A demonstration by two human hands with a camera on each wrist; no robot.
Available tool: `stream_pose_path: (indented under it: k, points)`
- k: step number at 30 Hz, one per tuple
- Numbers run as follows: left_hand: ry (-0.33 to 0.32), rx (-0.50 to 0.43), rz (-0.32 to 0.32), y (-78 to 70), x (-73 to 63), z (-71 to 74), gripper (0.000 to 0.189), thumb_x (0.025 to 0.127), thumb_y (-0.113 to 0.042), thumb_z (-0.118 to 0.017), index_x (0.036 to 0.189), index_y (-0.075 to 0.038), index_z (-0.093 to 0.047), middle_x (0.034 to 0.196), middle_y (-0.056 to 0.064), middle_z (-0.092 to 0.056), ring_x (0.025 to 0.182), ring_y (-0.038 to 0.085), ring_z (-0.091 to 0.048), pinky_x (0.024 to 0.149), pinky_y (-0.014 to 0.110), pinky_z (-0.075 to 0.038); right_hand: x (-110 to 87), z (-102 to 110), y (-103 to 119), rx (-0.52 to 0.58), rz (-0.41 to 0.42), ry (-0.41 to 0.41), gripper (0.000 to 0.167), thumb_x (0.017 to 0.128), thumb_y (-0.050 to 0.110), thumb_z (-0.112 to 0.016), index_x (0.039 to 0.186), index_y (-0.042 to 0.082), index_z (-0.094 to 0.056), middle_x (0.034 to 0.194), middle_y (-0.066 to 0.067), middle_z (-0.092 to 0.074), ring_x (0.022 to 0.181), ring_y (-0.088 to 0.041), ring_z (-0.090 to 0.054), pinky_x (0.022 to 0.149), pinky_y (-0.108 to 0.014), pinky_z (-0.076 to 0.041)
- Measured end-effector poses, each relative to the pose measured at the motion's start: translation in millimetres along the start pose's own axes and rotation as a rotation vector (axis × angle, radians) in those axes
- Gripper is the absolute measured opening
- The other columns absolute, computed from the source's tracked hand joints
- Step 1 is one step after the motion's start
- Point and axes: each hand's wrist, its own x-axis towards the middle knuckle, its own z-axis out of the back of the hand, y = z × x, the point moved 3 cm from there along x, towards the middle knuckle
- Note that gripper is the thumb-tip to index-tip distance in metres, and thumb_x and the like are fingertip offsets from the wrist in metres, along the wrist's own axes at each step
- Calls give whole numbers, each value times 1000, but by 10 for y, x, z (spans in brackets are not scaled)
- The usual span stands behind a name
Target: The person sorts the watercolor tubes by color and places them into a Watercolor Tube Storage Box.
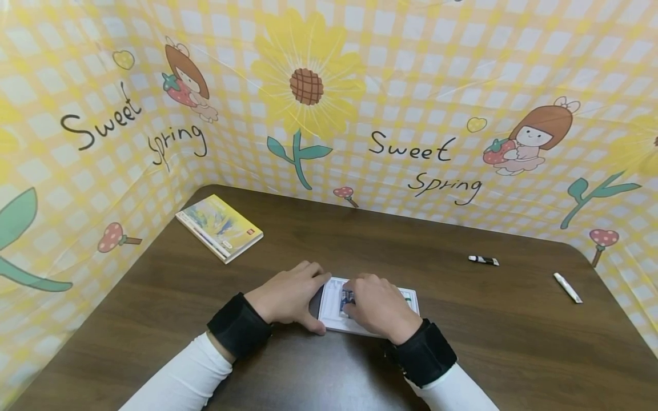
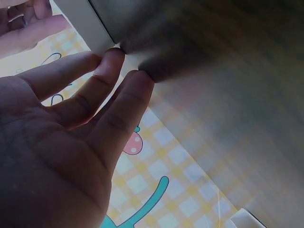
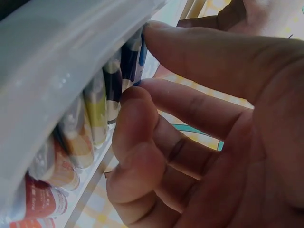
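Observation:
A white tray [image 1: 330, 308] lies on the table between the hands and holds a row of paint tubes [image 3: 96, 111], their bands orange, yellow-green and dark blue among others. With fingers at its far corner and thumb at its near corner, my left hand [image 1: 293, 294] holds the tray's left end. My right hand [image 1: 380, 302] is over the tray and covers much of it. In the right wrist view its thumb and forefinger pinch a blue paint tube [image 3: 141, 61] at the end of the row.
A yellow-covered book or pad [image 1: 221, 227] lies at the back left of the brown table [image 1: 319, 228]. To the right are a black-and-white paint tube [image 1: 483, 261] and a white tube [image 1: 568, 287]. A patterned yellow cloth [image 1: 401, 103] hangs behind the table.

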Motion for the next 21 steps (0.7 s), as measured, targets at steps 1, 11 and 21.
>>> stream_pose_path:
  k: [1,11,21]
  points:
    - [0,-3,0,-2,0,1,101,75,-53,-93,152,-1,-54,143,15,-57,131,29,-53,103,50,-55,0,-1,-4,2,0,3,33,94,18,-78,124,4,-77,128,-18,-73,96,-25,-66,86,-46,-58]
    - [1,-2,3,7,15,-11,100,75,-53,-92,152,-2,-54,143,14,-58,131,29,-54,103,49,-55,10,-4,-21,8,-18,15,35,95,21,-78,127,6,-76,131,-17,-73,102,-27,-68,89,-50,-59]
    - [-1,0,2,2,9,1,100,74,-53,-93,152,-2,-54,144,14,-58,131,29,-54,104,48,-55,14,43,-42,-7,-18,12,36,93,25,-81,125,8,-77,121,-12,-76,92,-22,-66,74,-43,-56]
